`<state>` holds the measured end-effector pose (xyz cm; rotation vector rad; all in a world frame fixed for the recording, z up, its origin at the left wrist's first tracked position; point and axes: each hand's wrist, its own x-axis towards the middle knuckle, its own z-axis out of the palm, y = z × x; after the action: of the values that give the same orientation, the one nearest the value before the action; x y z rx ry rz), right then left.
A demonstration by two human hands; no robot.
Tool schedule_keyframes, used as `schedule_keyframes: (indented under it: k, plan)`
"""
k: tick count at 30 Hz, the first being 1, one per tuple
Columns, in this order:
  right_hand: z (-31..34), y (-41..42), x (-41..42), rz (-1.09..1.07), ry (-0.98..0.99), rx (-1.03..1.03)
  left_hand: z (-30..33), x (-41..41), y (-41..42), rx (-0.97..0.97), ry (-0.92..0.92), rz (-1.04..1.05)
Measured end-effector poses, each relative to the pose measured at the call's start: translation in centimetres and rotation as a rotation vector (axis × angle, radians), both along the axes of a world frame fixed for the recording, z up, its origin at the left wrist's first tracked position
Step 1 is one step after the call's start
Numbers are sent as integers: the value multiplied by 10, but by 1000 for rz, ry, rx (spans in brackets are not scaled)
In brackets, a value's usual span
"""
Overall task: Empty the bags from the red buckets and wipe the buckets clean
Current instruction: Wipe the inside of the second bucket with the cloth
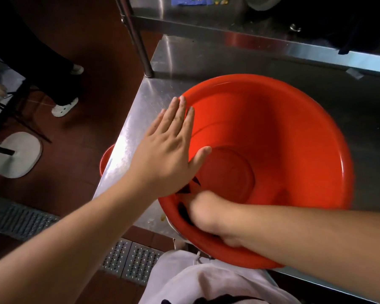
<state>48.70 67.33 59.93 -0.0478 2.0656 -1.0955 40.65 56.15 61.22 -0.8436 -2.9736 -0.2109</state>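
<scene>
While the red bucket (pixel 272 150) sits tilted on the steel tabletop (pixel 140 102), near its front left corner, both hands work at its near side. The left hand (pixel 171 145) lies flat with its fingers straight, pressing against the bucket's left rim and inner wall. The right hand (pixel 203 210) reaches into the bucket at the near wall, its fingers curled around a dark cloth (pixel 185 190) that shows only as small dark patches; the hand is blurred. A second red bucket (pixel 105 159) peeks out below the tabletop's left edge. On the reddish floor (pixel 79 137) to the left stand another person's white shoes (pixel 65 107) and a pale mop head (pixel 17 154).
</scene>
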Motion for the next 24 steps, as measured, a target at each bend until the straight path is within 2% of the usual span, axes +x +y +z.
schedule_keyframes:
  k: [1, 4, 5, 8, 10, 14, 17, 21, 24]
  plan:
    - [9, 2, 11, -9, -47, -84, -1, -2, 0, -12, 1, -12]
    - [31, 25, 40, 45, 138, -107, -3, 1, 1, 2, -5, -18]
    - [30, 38, 46, 61, 109, -109, -5, 0, 1, 15, 3, -20]
    - [15, 65, 47, 384, 32, 92, -6, -1, 2, 3, 38, -38]
    - [-6, 71, 36, 534, -121, 271, -7, -2, 3, -5, 35, -50]
    - [-54, 60, 2, 712, -305, 427, -9, -4, 4, -4, 38, -47]
    - [-86, 46, -15, 693, -318, 484, -10, -3, 2, -13, 45, -50]
    - [-97, 34, -24, 688, -283, 547, -10, -3, 3, 6, 43, -52]
    - [-88, 39, -19, 573, -259, 476, -9, -4, 3, -8, 42, -53]
